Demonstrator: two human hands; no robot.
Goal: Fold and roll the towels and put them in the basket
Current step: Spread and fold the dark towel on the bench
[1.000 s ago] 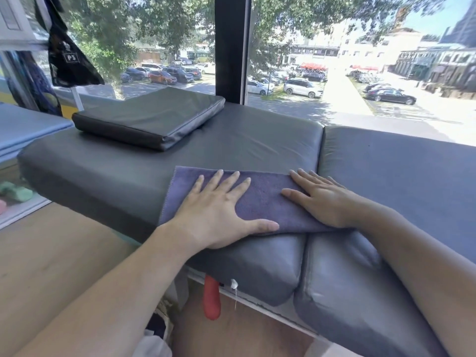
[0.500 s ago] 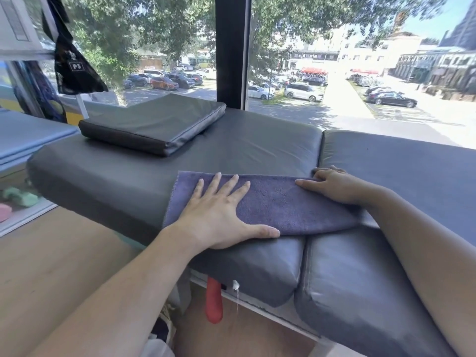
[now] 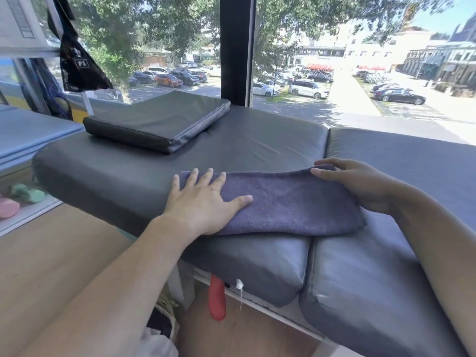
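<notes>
A: Where is the towel?

B: The purple towel (image 3: 288, 204) lies folded in a long band across the middle of the frame, on the front part of the grey padded bench (image 3: 257, 145). It bridges the seam between the left cushion and the right cushion (image 3: 399, 161), and its near edge hangs just past the front roll of the padding.

A: And the left hand?

B: The left hand (image 3: 203, 204) rests flat on the towel's left end, palm down. Its fingers (image 3: 192, 180) are straight and spread, tips reaching the far edge of the cloth, thumb stretched toward the centre of the frame.

A: The right hand?

B: The right hand (image 3: 360, 184) is at the towel's far right corner. Thumb on top, the other fingers curled behind the edge, it pinches the cloth, and that corner is lifted slightly off the cushion.

A: What else shows?

B: A flat dark cushion pad (image 3: 159, 122) sits on the bench at upper left of centre, well apart from the towel. Behind it a black window post (image 3: 235, 47) stands against a view of parked cars. Below the bench, at lower centre, a red handle (image 3: 217, 297) hangs down. At the bottom edge a woven basket rim (image 3: 167, 307) peeks out, mostly hidden by the left forearm.
</notes>
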